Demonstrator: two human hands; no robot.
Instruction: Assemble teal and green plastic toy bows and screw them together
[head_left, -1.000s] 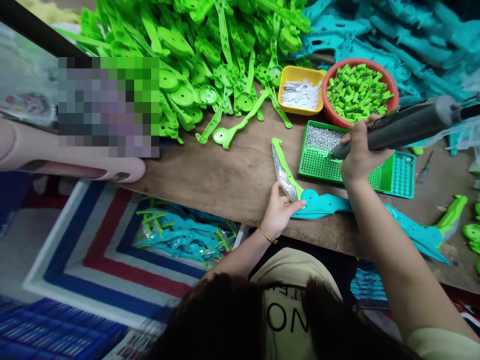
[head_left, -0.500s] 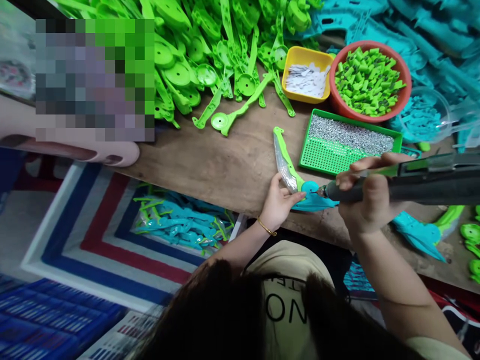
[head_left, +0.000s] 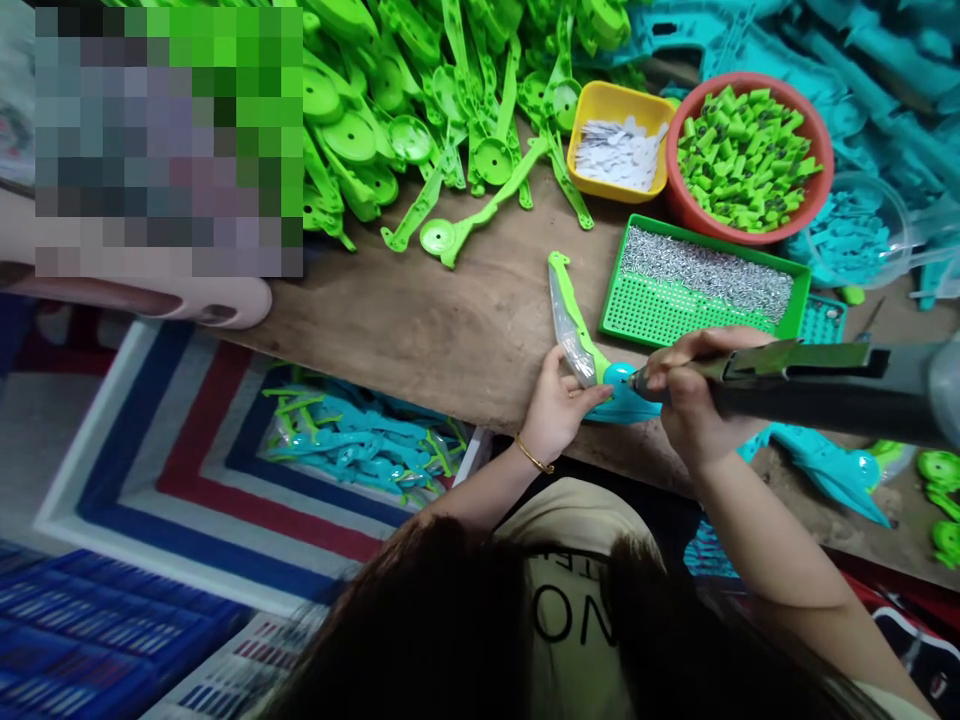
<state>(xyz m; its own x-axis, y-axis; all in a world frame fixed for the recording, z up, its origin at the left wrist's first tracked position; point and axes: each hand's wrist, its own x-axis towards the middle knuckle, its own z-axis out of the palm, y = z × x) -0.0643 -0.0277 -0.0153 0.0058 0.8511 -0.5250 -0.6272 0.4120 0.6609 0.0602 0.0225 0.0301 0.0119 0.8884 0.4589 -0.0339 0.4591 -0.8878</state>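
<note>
My left hand (head_left: 556, 405) grips a plastic toy part (head_left: 621, 405) at the table's front edge, thumb on its blue piece. A green arm with a clear insert juts up and away from the blue piece. My right hand (head_left: 694, 400) is wrapped round a dark power screwdriver (head_left: 817, 395), held nearly level. Its tip meets the round blue disc of the part, or comes very close to it. Just beyond stands a green perforated tray (head_left: 679, 310) with many small metal screws (head_left: 712, 270) heaped along its far side.
Behind the tray are a yellow bowl (head_left: 581, 175) of white pieces and a red bowl (head_left: 825, 165) of green pieces. Green parts (head_left: 352, 130) pile up at the back left, blue parts (head_left: 817, 60) at the back right. Another blue-green assembly (head_left: 832, 470) lies right of my right hand.
My right hand and the screwdriver have shifted left and slightly inward over the part. The left hand keeps its hold in the same place. The view has tilted slightly.
</note>
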